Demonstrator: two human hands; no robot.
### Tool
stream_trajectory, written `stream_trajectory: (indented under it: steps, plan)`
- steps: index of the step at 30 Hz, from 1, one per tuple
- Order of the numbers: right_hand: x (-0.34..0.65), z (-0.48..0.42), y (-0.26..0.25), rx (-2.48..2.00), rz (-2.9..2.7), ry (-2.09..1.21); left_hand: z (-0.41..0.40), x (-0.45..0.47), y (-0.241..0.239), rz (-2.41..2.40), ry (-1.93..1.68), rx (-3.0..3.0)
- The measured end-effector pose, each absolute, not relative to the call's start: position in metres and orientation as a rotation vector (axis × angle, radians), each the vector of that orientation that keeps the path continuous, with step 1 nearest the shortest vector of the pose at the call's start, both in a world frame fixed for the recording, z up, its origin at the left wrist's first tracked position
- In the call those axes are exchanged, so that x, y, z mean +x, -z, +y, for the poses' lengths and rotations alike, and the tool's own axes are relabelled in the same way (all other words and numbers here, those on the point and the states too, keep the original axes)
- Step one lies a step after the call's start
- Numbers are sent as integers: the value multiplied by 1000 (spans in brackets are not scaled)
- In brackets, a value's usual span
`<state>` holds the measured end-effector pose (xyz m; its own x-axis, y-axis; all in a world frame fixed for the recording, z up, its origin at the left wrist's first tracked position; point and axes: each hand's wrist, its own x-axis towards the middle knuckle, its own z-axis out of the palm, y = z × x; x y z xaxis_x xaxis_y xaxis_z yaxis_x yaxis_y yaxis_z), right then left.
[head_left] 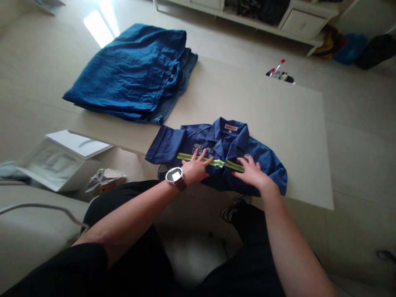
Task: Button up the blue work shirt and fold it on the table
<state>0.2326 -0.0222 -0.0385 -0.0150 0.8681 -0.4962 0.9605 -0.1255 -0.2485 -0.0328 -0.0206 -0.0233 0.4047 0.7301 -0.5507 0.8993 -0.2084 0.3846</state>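
A dark blue work shirt point(201, 136) with a collar and a yellow-and-silver reflective stripe lies front up at the near edge of the table. Its lower part drops over that edge. My left hand point(197, 167), with a watch point(175, 176) on the wrist, rests flat on the chest with fingers spread. On the other side of the front opening, my right hand point(250, 171) lies on the stripe, its fingers apart and slightly bent. One short sleeve point(165, 144) sticks out to the left; the right-hand sleeve lies bunched near the table edge.
A stack of folded blue cloth garments point(133, 74) sits on the table's far left. The pale tabletop point(293, 136) ends on the right. White boxes point(68, 161) stand on the floor at left. Red-capped bottles point(280, 70) show past the far edge, before a white cabinet point(303, 24).
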Motion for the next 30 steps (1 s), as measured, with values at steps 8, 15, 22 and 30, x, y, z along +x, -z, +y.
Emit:
stream_trajectory:
  steps: [8,15,22,30]
  plan:
    - [249,51,51,2012,1849,648,87,-6,40,1371,405,2099]
    - [239,96,21,2275,2050,451,139,12,21,1501,51,2144]
    - [217,-48,54,2233,2031,524,29,-51,73,1552,91,2128]
    - [219,-50,85,2105,1905,636,32,-54,80,1570,178,2065]
